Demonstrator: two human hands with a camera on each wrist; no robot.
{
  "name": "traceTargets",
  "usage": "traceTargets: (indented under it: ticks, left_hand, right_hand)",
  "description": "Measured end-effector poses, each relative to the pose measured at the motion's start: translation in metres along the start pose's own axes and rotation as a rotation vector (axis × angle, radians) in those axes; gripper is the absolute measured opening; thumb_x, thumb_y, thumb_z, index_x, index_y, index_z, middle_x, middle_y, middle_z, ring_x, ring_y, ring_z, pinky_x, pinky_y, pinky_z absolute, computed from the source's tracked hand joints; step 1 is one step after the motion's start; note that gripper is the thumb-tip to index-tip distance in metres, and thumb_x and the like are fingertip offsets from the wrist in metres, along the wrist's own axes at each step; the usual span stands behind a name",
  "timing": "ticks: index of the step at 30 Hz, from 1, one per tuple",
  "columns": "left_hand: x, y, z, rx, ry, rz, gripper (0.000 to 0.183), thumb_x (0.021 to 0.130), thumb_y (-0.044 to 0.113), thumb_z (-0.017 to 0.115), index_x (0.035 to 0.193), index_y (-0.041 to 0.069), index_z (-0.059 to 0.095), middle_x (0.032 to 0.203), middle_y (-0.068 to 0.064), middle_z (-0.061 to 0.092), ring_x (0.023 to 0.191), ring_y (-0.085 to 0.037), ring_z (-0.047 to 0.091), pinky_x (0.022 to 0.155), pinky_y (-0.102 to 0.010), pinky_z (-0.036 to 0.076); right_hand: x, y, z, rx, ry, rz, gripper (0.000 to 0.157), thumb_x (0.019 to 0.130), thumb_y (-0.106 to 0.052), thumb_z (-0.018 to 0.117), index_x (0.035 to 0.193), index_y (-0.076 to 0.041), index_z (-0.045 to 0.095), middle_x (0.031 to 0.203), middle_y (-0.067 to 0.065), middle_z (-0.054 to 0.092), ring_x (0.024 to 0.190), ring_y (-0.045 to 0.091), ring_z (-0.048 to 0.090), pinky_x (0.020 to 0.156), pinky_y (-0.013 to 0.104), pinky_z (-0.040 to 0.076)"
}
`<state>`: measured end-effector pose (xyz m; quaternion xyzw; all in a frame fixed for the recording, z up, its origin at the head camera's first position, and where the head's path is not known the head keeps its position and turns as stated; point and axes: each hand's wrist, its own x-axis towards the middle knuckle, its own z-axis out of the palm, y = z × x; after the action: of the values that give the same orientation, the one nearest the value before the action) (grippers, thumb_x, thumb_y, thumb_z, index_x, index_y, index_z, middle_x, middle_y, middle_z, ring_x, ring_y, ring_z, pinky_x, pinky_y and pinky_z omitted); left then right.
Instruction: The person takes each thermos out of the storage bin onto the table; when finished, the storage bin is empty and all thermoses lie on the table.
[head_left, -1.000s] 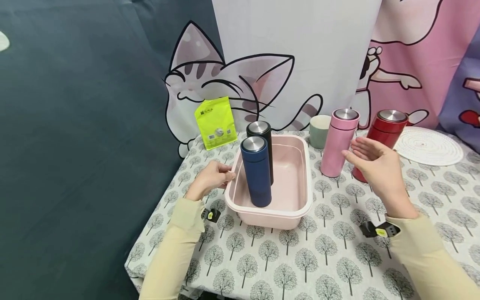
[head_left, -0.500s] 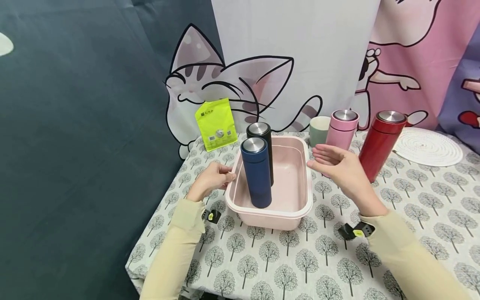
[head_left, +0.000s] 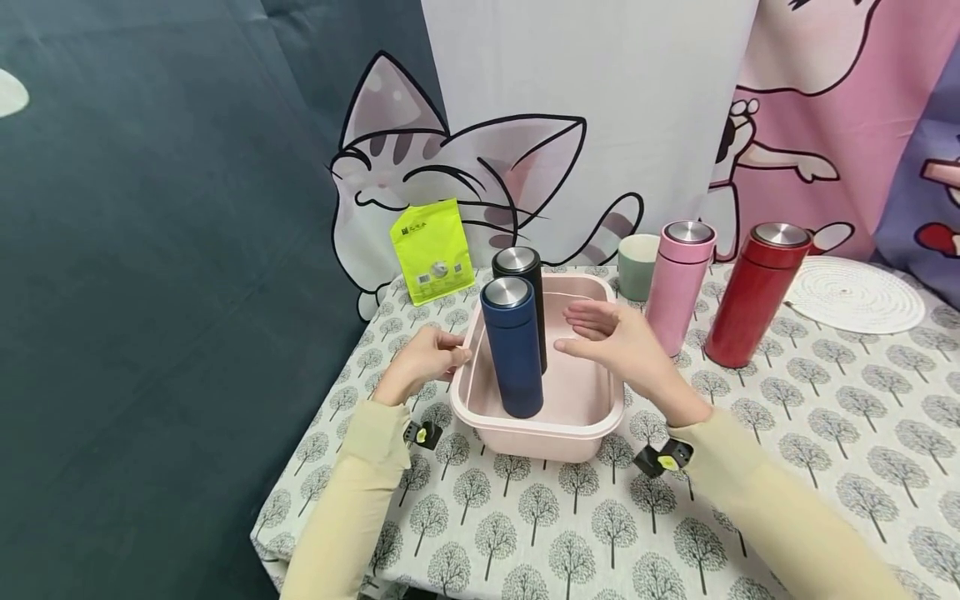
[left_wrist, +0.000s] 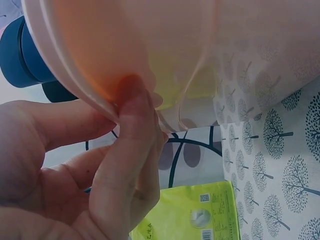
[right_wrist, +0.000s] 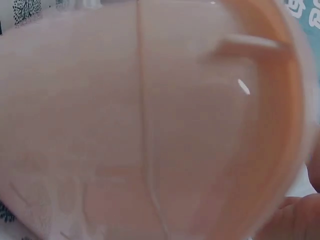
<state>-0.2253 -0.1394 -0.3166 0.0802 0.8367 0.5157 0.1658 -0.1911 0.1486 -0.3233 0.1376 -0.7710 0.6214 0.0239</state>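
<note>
Two bottles stand upright in the basin (head_left: 536, 430) at the centre of the frame: the blue bottle (head_left: 516, 362) in front, the black bottle (head_left: 537, 287) partly hidden behind it. Whether they touch each other I cannot tell. Both are in the left half of the basin, nearer my left hand (head_left: 426, 358) than the far side.

With that hand, left of centre, I pinch the basin's left rim between thumb and fingers; the left wrist view shows fingers against the translucent wall, with the blue cap at upper left. My right hand (head_left: 622, 346), right of centre, holds nothing: the fingers reach out straight, the thumb apart from them, over the basin's right side and pointing towards the bottles. In the right wrist view the basin's wall fills most of the frame and a little of my hand shows at lower right; I cannot tell whether it touches the rim.

Right of the basin, the pink bottle (head_left: 680, 287) stands just beyond my right hand, with the red bottle (head_left: 757, 292) beside it. The green cup (head_left: 637, 271) is behind the pink one, and the white mat (head_left: 862, 296) lies at the right of the frame. The yellow bag (head_left: 432, 252) stands left of the black bottle, near the curtain (head_left: 585, 67). Everything rests on the tree-print cloth (head_left: 540, 517)
</note>
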Motion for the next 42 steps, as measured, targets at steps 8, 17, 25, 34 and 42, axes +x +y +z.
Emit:
traceTargets:
  ticks: [8,17,25,34,42]
  left_hand:
    - [0.001,-0.001,0.0,-0.02,0.008,0.005,0.036,0.094,0.001,0.059,0.127,-0.012,0.057,0.111,-0.029,0.067,0.093,-0.029,0.071,0.081,-0.037,0.062]
    - [0.0,-0.003,0.002,-0.023,0.001,0.0,0.035,0.094,0.003,0.058,0.127,-0.01,0.058,0.11,-0.028,0.067,0.09,-0.025,0.071,0.082,-0.037,0.062]
    - [-0.001,-0.004,0.002,-0.027,0.014,0.011,0.036,0.094,0.002,0.058,0.127,-0.011,0.058,0.109,-0.027,0.067,0.089,-0.023,0.07,0.081,-0.038,0.062]
    - [-0.003,-0.006,0.002,-0.023,0.012,0.005,0.036,0.095,0.002,0.058,0.127,-0.011,0.057,0.11,-0.028,0.067,0.091,-0.026,0.071,0.083,-0.039,0.062]
    - [0.0,-0.004,0.002,-0.026,0.019,0.023,0.036,0.094,0.002,0.058,0.128,-0.012,0.057,0.108,-0.027,0.067,0.089,-0.023,0.07,0.081,-0.038,0.063]
  right_hand:
    - [0.016,-0.008,0.02,-0.16,-0.022,-0.031,0.071,0.075,-0.025,0.086,0.133,0.001,0.055,0.132,0.018,0.061,0.123,0.031,0.059,0.106,0.04,0.05]
    - [0.021,-0.009,0.04,-0.319,-0.055,-0.053,0.074,0.071,-0.03,0.088,0.129,0.002,0.055,0.123,0.017,0.065,0.113,0.032,0.064,0.101,0.043,0.053]
    - [0.019,-0.011,0.055,-0.466,-0.024,-0.109,0.073,0.071,-0.033,0.087,0.128,-0.002,0.055,0.115,0.012,0.066,0.101,0.027,0.066,0.088,0.041,0.058]
    - [0.015,-0.009,0.06,-0.505,0.008,-0.143,0.065,0.072,-0.032,0.086,0.122,-0.004,0.056,0.107,0.008,0.067,0.094,0.023,0.065,0.082,0.038,0.059]
    - [0.013,-0.01,0.057,-0.494,0.023,-0.16,0.067,0.069,-0.028,0.087,0.122,-0.003,0.055,0.108,0.009,0.067,0.094,0.024,0.066,0.081,0.038,0.06]
